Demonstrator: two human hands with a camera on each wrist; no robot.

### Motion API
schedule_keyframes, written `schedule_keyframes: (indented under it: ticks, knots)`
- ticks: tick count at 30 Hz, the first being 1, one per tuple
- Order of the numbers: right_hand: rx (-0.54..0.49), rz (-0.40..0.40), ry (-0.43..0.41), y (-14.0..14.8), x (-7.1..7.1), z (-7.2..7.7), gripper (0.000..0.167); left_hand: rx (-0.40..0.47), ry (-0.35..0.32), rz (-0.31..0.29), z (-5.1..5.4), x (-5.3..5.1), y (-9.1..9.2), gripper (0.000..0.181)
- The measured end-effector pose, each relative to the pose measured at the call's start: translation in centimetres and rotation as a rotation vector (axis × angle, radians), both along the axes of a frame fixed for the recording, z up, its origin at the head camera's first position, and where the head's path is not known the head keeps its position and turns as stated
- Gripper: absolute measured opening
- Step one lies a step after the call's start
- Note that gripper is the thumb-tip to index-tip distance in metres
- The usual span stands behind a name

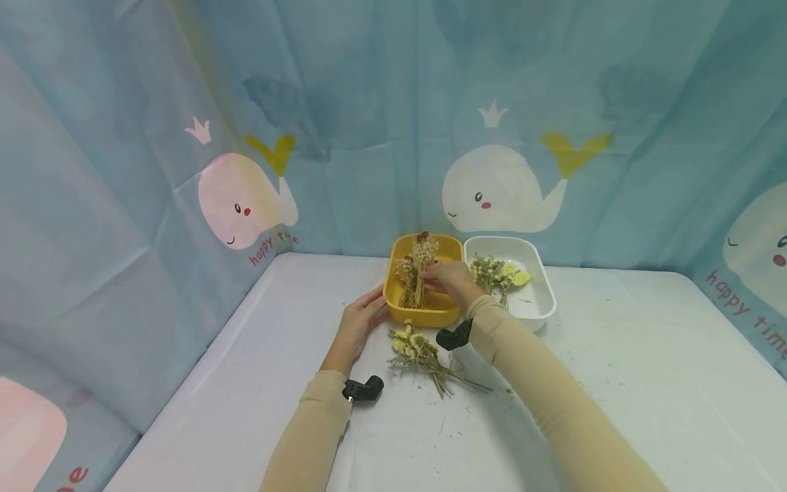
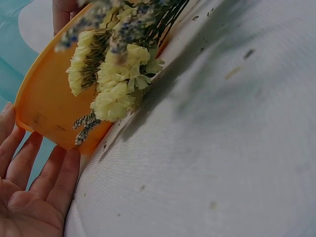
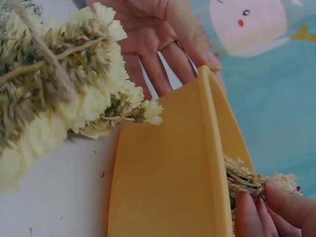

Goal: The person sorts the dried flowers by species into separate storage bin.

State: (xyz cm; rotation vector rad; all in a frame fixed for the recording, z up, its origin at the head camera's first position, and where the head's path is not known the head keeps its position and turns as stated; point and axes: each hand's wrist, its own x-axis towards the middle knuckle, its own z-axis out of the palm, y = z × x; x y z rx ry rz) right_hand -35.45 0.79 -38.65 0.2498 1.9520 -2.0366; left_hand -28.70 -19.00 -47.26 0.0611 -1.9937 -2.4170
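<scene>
A yellow tray (image 1: pixel 424 318) stands at the back of the table, with dried flowers inside. My right hand (image 1: pixel 451 280) reaches over its right side and pinches the stems of a small dried flower bunch (image 1: pixel 424 254) with pale heads and dark red bits. In the right wrist view, thumb and fingertips close around those stems above the rim. My left hand (image 1: pixel 358 322) rests against the tray's left side. Its fingers (image 2: pixel 54 175) are fairly straight on the outer wall, the thumb by the rim. Another pale bunch (image 1: pixel 406 270) leans in the tray, beside the held one.
Yellow dried flowers (image 1: pixel 413 347) lie on the table just in front of the yellow tray, stems toward the right. A white tray (image 1: pixel 544 294) adjoins it on the right, holding yellow and green flowers (image 1: pixel 501 273). Bits of plant debris dot the tablecloth. A whale-print curtain (image 1: pixel 369 191) hangs behind.
</scene>
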Motion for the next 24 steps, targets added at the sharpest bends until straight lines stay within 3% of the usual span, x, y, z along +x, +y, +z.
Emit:
schedule_keyframes:
  ticks: [12, 18, 24]
  knots:
    - [0.079, 0.041, 0.044, 0.1, 0.8, -0.3, 0.039, 0.001, 0.011, -0.006, 0.1, -0.1, 0.1, 0.045]
    - [0.067, 0.098, 0.085, 0.9, 2.1, 0.4, 0.039, -0.002, 0.006, 0.000, 0.2, 0.1, 0.0, 0.046]
    - [0.056, 0.195, 0.134, 3.0, 4.2, 1.2, 0.041, -0.013, -0.006, 0.009, 0.1, 0.0, 0.1, 0.046]
